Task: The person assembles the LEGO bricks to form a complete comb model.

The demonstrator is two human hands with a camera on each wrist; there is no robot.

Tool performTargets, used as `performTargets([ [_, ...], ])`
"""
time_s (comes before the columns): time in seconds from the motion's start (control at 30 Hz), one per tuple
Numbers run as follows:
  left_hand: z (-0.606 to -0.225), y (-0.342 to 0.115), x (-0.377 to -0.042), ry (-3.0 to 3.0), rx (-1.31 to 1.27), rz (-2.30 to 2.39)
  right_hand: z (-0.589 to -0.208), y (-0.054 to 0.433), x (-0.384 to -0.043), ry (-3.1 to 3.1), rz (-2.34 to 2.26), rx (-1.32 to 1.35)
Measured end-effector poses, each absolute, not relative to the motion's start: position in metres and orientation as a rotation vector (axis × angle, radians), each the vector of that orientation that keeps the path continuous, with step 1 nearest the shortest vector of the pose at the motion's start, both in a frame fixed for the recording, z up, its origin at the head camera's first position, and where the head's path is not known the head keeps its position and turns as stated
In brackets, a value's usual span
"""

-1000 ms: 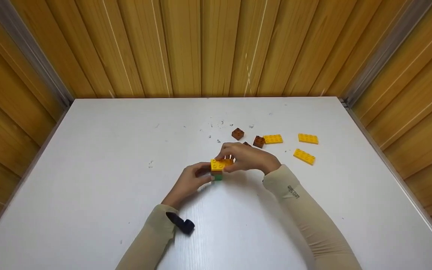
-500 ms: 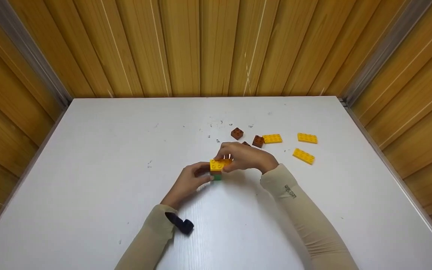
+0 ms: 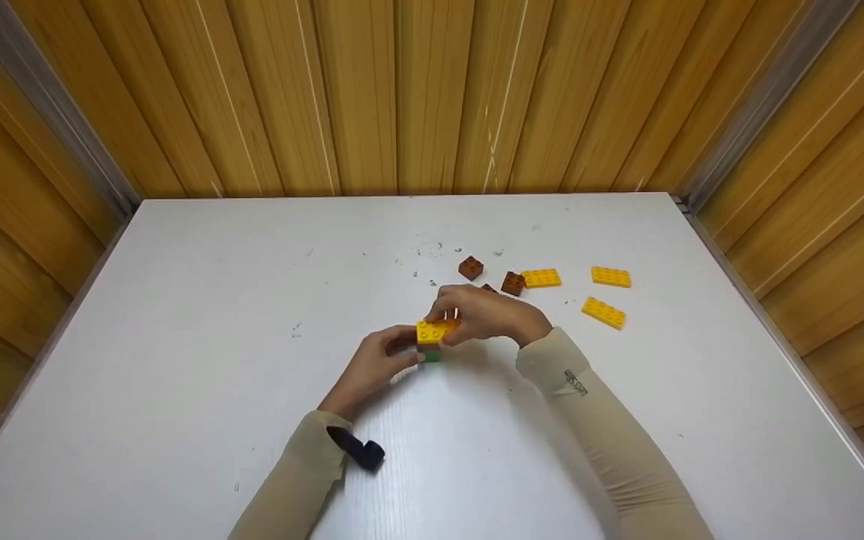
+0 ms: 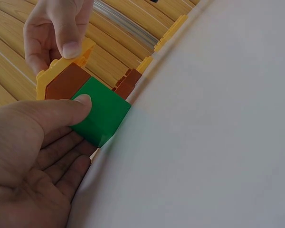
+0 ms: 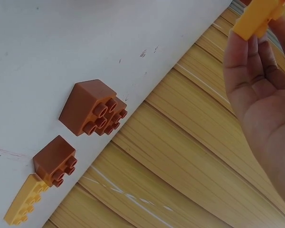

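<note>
My left hand (image 3: 372, 365) grips a small stack of toy building bricks near the middle of the white table. At the bottom of the stack is a green brick (image 4: 102, 109), with my left thumb pressed on its side. A brown brick (image 4: 66, 83) sits between it and a yellow plate (image 3: 430, 331) on top. With thumb and fingers, my right hand (image 3: 483, 311) pinches that yellow plate, part of which juts past the brown brick to the right. In the right wrist view, only one end of the yellow plate (image 5: 259, 18) shows at the top edge.
Behind my right hand lie a brown brick (image 3: 470, 268), a second brown brick (image 3: 513, 283) and a partly hidden third one. Further right are loose yellow plates (image 3: 603, 312), all studs up. Wood-patterned panels (image 3: 432, 97) wall the table's back and sides.
Both hands keep the same hold on the stack, which looks unchanged. Everything in the head view has shifted a few pixels left.
</note>
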State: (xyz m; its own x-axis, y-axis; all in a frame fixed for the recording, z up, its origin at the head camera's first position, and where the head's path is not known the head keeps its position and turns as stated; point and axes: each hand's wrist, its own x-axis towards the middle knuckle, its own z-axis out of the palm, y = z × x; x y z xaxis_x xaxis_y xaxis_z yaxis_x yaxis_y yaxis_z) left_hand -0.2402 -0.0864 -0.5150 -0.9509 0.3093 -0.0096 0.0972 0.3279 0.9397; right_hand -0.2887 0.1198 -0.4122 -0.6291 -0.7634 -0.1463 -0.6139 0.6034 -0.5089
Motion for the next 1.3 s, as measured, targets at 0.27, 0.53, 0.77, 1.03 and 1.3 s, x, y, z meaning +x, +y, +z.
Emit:
performTargets([
  [0.27,-0.5159,-0.0858,-0.24,2.401,0.373,1.69,-0.4155,0.1214,-0.2891,2.482,-0.619,-1.12],
  [0.53,-0.5154,-0.0864,-0.2407,2.394,0.366,1.687,-0.4145,0.1223,-0.2886,2.472,-0.644,-1.093],
  [0.77,-0.5159,-0.0871,-0.2399,2.408,0.393,1.686,-0.4162,0.1234,-0.2891,2.462,-0.655,-1.107],
  [1.03,-0.5168,-0.0861,-0.2399,2.39,0.419,1.714,-0.4168,0.126,-0.2887,2.453,-0.688,-1.141],
  [1.3,-0.5163,-0.086,-0.2402,2.396,0.419,1.706,-0.4164,0.127,-0.2895,2.452,-0.654,-1.194],
])
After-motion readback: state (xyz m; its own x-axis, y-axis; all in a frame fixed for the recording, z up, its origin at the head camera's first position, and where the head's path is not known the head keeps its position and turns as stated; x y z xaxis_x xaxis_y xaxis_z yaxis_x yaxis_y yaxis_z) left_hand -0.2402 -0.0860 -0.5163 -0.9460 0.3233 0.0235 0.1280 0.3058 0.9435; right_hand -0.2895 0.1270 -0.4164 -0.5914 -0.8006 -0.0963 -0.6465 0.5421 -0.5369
